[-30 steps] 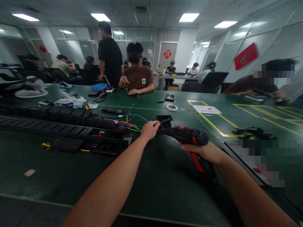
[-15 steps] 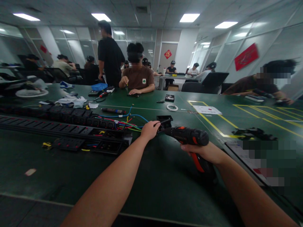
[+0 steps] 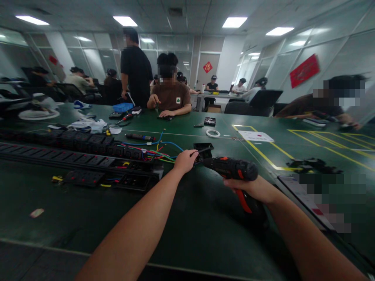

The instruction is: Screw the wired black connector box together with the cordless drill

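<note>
My right hand (image 3: pixel 249 187) is wrapped round the grip of a black and orange cordless drill (image 3: pixel 231 168). The drill lies level and its nose points left, at a small black part (image 3: pixel 199 157) in front of my left hand. With fingers closed, my left hand (image 3: pixel 186 160) pinches this black part; its exact kind is partly hidden by the fingers and the drill's tip. Blue, green, red and yellow wires (image 3: pixel 164 154) run from the left up to my left hand. Just behind stands an open black rectangular housing (image 3: pixel 204 146).
Long black power strips (image 3: pixel 88 158) with sockets stretch along the left. A black and blue screwdriver-like tool (image 3: pixel 140 137), a white tape roll (image 3: pixel 213 133) and a paper sheet (image 3: pixel 257 136) lie beyond. A tablet-like panel (image 3: pixel 301 199) is at right. Co-workers sit across the table.
Both my hands and the drill hold almost the same place. The standing person in the background has shifted slightly.
</note>
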The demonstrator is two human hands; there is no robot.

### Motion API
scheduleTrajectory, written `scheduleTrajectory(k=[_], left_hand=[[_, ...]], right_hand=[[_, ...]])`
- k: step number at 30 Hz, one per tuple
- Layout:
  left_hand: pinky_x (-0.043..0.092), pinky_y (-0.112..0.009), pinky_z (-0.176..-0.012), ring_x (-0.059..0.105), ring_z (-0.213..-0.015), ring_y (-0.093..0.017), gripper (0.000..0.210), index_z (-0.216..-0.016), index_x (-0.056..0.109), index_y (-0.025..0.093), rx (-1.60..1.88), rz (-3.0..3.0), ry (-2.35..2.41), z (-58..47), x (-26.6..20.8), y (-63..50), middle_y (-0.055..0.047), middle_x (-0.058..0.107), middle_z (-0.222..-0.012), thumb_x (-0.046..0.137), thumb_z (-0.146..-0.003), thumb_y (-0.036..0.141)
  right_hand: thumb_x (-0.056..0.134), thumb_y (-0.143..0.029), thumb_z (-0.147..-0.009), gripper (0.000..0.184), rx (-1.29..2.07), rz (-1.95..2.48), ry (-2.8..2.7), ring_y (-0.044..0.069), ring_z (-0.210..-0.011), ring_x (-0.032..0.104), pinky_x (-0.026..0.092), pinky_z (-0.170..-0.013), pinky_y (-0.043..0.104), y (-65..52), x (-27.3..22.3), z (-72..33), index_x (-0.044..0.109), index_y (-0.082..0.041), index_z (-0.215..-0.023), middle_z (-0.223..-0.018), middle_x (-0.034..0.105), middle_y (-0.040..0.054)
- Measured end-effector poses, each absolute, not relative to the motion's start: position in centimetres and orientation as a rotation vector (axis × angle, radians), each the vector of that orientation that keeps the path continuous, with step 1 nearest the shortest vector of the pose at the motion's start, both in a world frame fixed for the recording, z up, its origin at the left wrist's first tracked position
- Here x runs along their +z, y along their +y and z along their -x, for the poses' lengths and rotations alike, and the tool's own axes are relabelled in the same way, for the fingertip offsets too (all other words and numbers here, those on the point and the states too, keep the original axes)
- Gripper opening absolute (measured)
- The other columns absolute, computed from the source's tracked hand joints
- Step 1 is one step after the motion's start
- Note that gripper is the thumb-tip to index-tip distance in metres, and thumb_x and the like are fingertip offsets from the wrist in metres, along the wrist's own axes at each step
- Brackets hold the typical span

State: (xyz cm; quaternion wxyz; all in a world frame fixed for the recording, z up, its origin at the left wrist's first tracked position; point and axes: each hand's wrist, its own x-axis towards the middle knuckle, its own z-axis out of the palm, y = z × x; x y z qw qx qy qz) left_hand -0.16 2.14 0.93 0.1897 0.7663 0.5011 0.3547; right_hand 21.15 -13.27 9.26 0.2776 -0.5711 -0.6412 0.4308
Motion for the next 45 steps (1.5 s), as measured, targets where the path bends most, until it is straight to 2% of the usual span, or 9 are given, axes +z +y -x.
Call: scheduleTrajectory(k=[22, 31, 45], left_hand=[[0.047, -0.033, -0.1, 0.064, -0.115, -0.024, 0.04, -0.125, 0.071, 0.025, 0.96, -2.137, 1.433, 0.13, 1.21, 2.06, -0.007, 0.071, -0.125, 0.045, -0.099, 0.043], [0.047, -0.032, -0.1, 0.064, -0.114, -0.024, 0.04, -0.124, 0.072, 0.024, 0.977, -2.152, 1.411, 0.21, 1.36, 1.88, -0.007, 0.071, -0.125, 0.046, -0.099, 0.042], [0.047, -0.033, -0.1, 0.063, -0.115, -0.024, 0.041, -0.126, 0.071, 0.025, 0.962, -2.152, 1.429, 0.22, 1.25, 1.97, -0.007, 0.07, -0.127, 0.045, -0.099, 0.044]], right_hand=[[0.077, -0.043, -0.071, 0.03, 1.161, 1.524, -1.719, 0.017, -0.061, 0.056, 0.045, -0.057, 0.029, -13.32, 9.38, -21.09, 0.065, -0.02, -0.085, -0.064, 0.06, -0.0019], [0.077, -0.039, -0.072, 0.028, 1.188, 1.453, -1.731, 0.016, -0.063, 0.057, 0.045, -0.059, 0.029, -13.07, 9.15, -21.22, 0.066, -0.02, -0.089, -0.073, 0.063, -0.0008], [0.076, -0.039, -0.074, 0.027, 1.173, 1.441, -1.777, 0.016, -0.065, 0.058, 0.046, -0.061, 0.03, -13.11, 9.25, -21.12, 0.066, -0.019, -0.09, -0.077, 0.064, 0.0002]])
